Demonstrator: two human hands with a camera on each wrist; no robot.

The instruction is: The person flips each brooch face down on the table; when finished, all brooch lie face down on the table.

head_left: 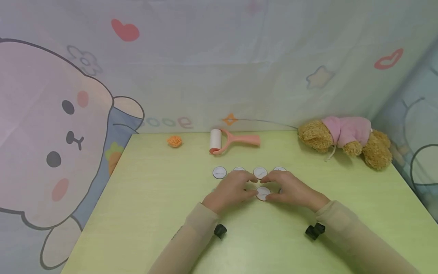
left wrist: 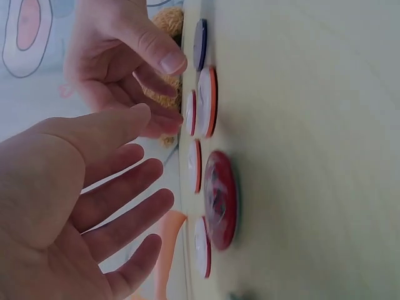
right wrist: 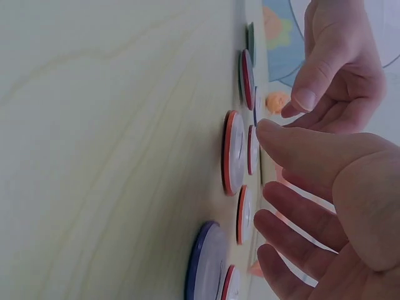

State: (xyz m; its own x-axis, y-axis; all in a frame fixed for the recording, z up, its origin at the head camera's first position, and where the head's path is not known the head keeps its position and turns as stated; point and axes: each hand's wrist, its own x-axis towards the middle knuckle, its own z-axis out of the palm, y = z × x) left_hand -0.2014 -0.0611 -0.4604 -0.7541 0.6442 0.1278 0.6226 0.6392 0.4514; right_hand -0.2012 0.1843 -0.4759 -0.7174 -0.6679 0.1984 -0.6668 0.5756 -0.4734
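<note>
Several round pin badges lie in two rows on the table, most showing white backs. Between my two hands sits an orange-rimmed badge [head_left: 263, 193], its pin side up. To its left is my left hand [head_left: 233, 189], fingers spread and loosely bent, thumb near the badge's edge. My right hand [head_left: 290, 190] mirrors it on the other side, holding nothing. In the left wrist view, a glossy red badge [left wrist: 220, 200] lies close to the left hand. A blue-rimmed badge [right wrist: 208, 265] shows in the right wrist view. The hands partly hide several badges in the head view.
Along the table's [head_left: 157, 213] back edge lie an orange crumpled ball [head_left: 175, 141], a pink-handled lint roller [head_left: 241, 140] and a teddy bear [head_left: 345, 139] in a pink top. A printed cloth [head_left: 205, 68] hangs behind.
</note>
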